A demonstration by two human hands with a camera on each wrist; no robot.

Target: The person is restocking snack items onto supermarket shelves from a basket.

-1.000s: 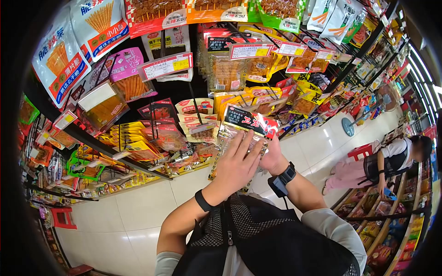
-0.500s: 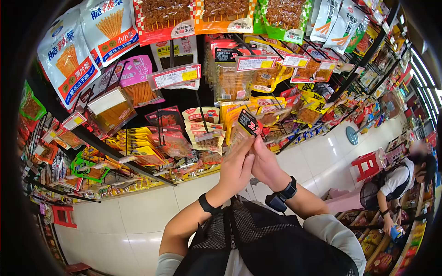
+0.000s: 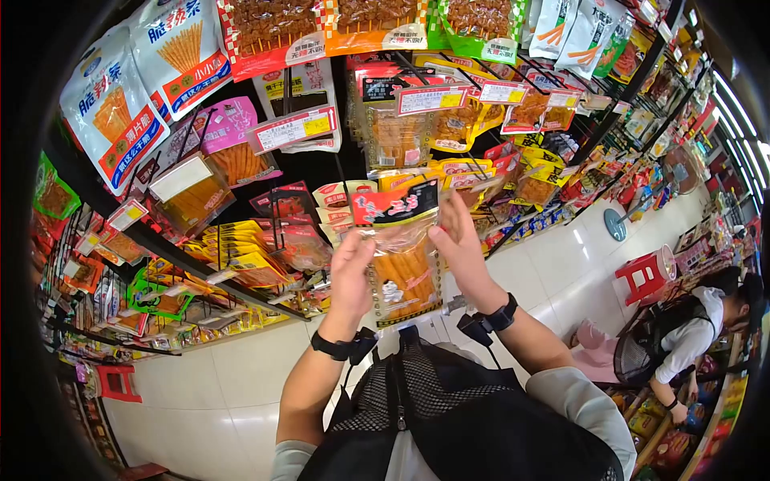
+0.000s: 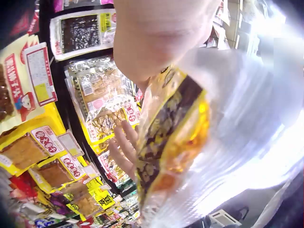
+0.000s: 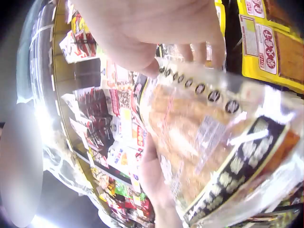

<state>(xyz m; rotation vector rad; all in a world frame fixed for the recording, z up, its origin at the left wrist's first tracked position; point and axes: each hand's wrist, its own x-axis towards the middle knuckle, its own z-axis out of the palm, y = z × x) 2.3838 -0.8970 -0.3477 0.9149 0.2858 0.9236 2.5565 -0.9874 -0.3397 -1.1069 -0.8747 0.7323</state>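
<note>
A clear snack bag of orange-brown strips [image 3: 405, 276], with a red and black header, is held upright in front of the chest. My left hand [image 3: 350, 272] grips its left edge. On the opposite side my right hand [image 3: 467, 248] pinches the edge, thumb in front and fingers behind. The left wrist view shows the bag [image 4: 178, 137] edge-on beside the left hand [image 4: 164, 38], with the right hand's fingers [image 4: 124, 147] beyond. In the right wrist view the right thumb [image 5: 151, 66] lies at the bag's border, and the strips show through the clear film.
Snack packets hang on a rack [image 3: 273, 301] ahead, with price tags [image 3: 293, 130] on the hooks. At the right, another person [image 3: 690, 345] bends over low shelves near a red stool [image 3: 646, 276]. Another red stool [image 3: 118, 382] stands at the left on the tiled floor [image 3: 208, 393].
The hands were close together over the bag, then palm to palm with it tilted between them. Now they are apart at its two sides, and its front faces up to the head camera.
</note>
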